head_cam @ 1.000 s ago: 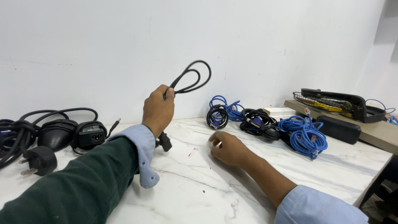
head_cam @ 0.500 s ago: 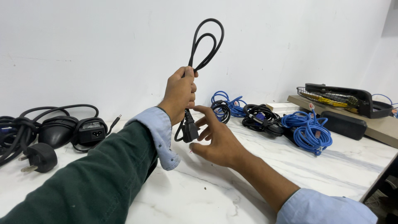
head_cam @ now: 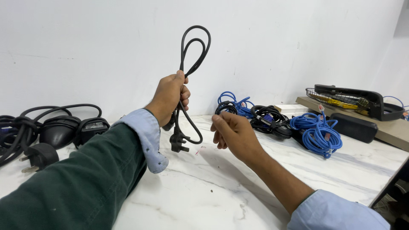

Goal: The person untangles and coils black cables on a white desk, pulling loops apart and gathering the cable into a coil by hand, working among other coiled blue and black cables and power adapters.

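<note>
Power cord: black power cord point(head_cam: 192, 55) folded into loops and held up in front of the white wall point(head_cam: 106, 42); the loops stand above the fist, and a lower bight hangs below it.
Plug: black three-pin plug point(head_cam: 177, 142) dangling at the cord's lower end, just over the tabletop and beside the light-blue cuff point(head_cam: 147, 134).
Left hand: left hand point(head_cam: 170, 96) raised, fingers wrapped tight around the gathered strands of the cord, thumb on top.
Right hand: right hand point(head_cam: 234, 134) lower and to the right of the cord, fingers loosely curled with the tips drawn together, holding nothing; near the hanging bight but apart from it.
Sleeves: dark green sleeve point(head_cam: 72, 183) over the left forearm; light-blue sleeve point(head_cam: 336, 213) at the right wrist, bottom edge.
Table: white marble table point(head_cam: 204, 196) with grey veins under both arms.
Left of table: heap of black cables point(head_cam: 25, 123) with a black power adapter point(head_cam: 91, 130) and a large black plug point(head_cam: 38, 155) lying with its pins toward the front.
Back right: coiled black cables point(head_cam: 266, 119), then bundled blue network cables point(head_cam: 317, 134), with a smaller blue coil point(head_cam: 234, 102) behind.
Far right: black oblong box point(head_cam: 353, 127) on the marble, and a wooden board point(head_cam: 392, 132) bearing a wire mesh tray point(head_cam: 336, 98).
</note>
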